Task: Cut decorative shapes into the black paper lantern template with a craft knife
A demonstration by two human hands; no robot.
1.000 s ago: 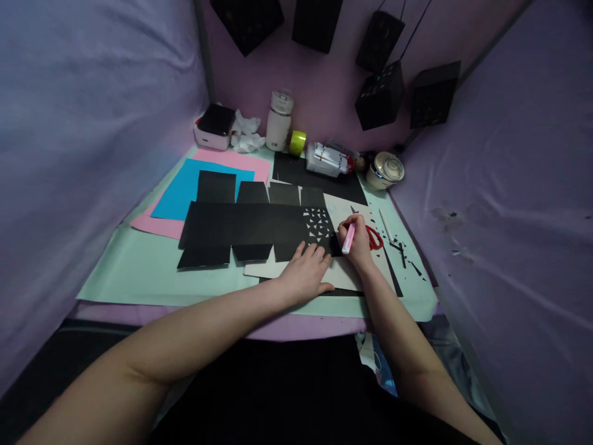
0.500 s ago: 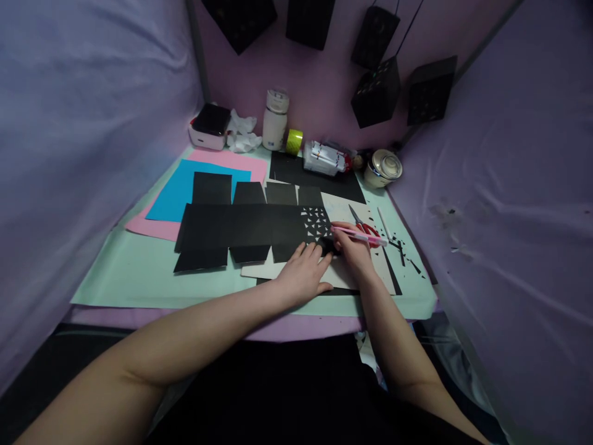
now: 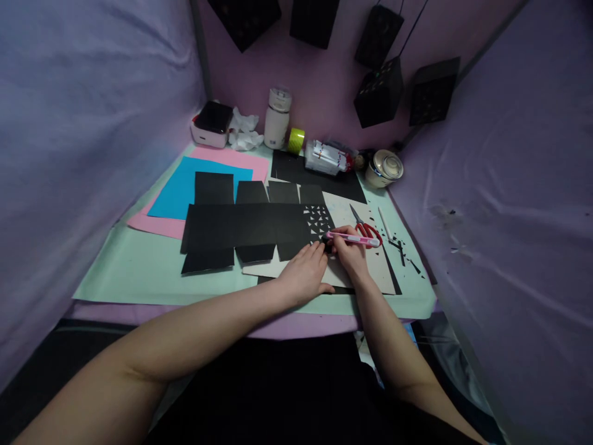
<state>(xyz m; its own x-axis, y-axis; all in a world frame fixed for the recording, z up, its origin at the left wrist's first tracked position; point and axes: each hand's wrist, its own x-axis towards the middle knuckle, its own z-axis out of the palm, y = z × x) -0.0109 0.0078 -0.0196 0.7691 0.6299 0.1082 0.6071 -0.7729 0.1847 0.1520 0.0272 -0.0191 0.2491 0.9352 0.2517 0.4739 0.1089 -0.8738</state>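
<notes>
A black card box template with flaps along both long sides lies across the middle of the table. Its right panel has several small triangular holes. My left hand rests flat on the lower edge of that panel, fingers stretched out. Gripped in my right hand is a slim pink craft knife, its tip end at the card close to my left fingertips; the blade itself is too small to make out. Under the card lies a white board. Red-handled scissors lie on the board just beyond my right hand.
Black scraps and a white pen lie at the right. Blue and pink sheets lie at the left. A white bottle, yellow tape and a lidded pot stand at the back. Black boxes hang above.
My right hand and the craft knife have moved slightly left and down, nearer my left fingers. The black card's left end has shifted slightly right. My left hand stays flat on the card.
</notes>
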